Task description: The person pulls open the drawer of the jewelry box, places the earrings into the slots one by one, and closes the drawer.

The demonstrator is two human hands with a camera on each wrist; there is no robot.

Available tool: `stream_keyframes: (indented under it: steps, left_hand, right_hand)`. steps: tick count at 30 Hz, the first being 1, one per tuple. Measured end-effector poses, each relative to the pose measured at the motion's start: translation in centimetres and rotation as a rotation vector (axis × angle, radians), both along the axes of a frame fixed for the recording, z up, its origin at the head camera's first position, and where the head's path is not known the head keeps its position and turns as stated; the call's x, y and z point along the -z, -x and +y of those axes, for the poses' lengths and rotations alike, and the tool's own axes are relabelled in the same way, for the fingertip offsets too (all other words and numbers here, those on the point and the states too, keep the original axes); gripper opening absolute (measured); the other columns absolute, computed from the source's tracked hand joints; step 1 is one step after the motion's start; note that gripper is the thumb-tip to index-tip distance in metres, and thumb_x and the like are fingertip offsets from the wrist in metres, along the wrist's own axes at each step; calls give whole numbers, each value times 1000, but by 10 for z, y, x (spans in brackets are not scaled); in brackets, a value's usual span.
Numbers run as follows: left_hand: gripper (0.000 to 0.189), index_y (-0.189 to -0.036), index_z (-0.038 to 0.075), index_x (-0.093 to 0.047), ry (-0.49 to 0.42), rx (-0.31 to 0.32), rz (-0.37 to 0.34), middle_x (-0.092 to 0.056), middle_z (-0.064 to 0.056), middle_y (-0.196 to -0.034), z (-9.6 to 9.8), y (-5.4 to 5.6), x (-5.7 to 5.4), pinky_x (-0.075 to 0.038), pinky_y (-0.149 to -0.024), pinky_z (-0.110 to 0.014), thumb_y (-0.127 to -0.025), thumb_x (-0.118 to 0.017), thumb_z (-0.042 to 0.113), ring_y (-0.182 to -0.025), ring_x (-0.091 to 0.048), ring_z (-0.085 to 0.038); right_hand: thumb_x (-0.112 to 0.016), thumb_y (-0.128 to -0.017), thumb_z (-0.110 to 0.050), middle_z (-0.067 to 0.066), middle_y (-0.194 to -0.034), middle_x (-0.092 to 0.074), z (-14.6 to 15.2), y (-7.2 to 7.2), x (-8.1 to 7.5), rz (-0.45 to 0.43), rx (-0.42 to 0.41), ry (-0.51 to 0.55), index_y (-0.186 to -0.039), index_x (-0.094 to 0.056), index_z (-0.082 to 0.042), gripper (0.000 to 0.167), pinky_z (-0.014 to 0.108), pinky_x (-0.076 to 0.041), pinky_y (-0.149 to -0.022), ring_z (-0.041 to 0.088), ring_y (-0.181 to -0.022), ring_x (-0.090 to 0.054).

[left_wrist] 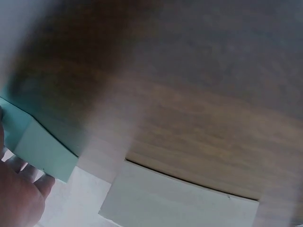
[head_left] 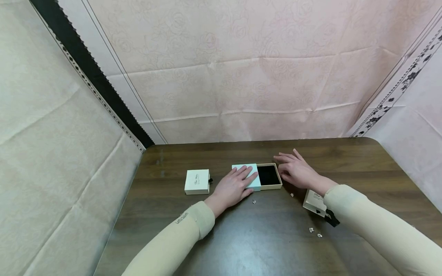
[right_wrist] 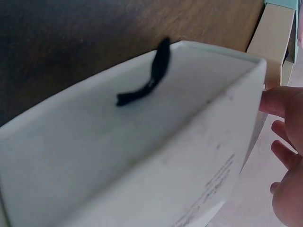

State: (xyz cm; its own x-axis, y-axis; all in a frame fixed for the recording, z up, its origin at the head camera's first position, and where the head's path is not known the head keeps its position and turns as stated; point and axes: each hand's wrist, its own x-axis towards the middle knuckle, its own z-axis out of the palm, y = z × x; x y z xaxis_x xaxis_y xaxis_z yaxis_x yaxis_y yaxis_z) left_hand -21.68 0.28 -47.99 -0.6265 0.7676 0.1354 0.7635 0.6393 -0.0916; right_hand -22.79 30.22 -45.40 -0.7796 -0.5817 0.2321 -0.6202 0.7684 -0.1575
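Note:
My left hand (head_left: 232, 188) rests across the light blue sleeve (head_left: 254, 184) of a drawer box, fingers spread and mostly straight, thumb at the near side. In the left wrist view, fingers (left_wrist: 45, 183) touch the blue sleeve (left_wrist: 45, 149). A cream drawer (head_left: 271, 187) with a black lining (head_left: 268, 175) sticks out of the sleeve to the right. My right hand (head_left: 295, 170) is at the drawer's right end with its fingers apart. In the right wrist view a finger (right_wrist: 279, 100) is at the drawer's end wall (right_wrist: 272, 40); contact is unclear.
A white box (head_left: 197, 182) with a black tab stands left of the left hand. Another white box (head_left: 315, 202) with a black ribbon (head_left: 331, 218) lies under the right forearm. Small shiny pieces (head_left: 254, 201) are scattered on the brown table (head_left: 241, 245), several in all.

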Motion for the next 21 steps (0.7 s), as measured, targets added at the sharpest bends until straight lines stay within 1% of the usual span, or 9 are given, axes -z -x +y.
stream_keyframes:
  steps: [6, 13, 21]
  left_hand:
    - [60, -166, 21, -43, -5, 8, 4, -41, -8, -170, -1, 1, -1, -36, -126, -45, -112, -53, 47, -156, -40, -24]
    - [60, -166, 21, -44, -15, 12, 8, -42, -8, -169, -2, 2, 0, -37, -126, -45, -112, -55, 46, -156, -41, -24]
    - [61, -166, 21, -43, -11, 13, -8, -41, -8, -170, -3, 2, -1, -37, -126, -45, -112, -54, 47, -157, -40, -24]
  right_hand:
    - [-76, -90, 4, 24, -143, -65, -1, 2, -1, 19, -7, 10, -73, -65, -21, 31, 82, -24, -116, 48, -140, -54]
    - [-74, -91, 4, 24, -145, -64, -1, 3, 0, -3, 5, -9, -74, -66, -20, 30, 81, -23, -118, 47, -142, -53]
    - [-74, -91, 2, 24, -145, -64, -2, 2, 1, -5, 2, -7, -74, -64, -20, 29, 80, -23, -118, 46, -141, -53]
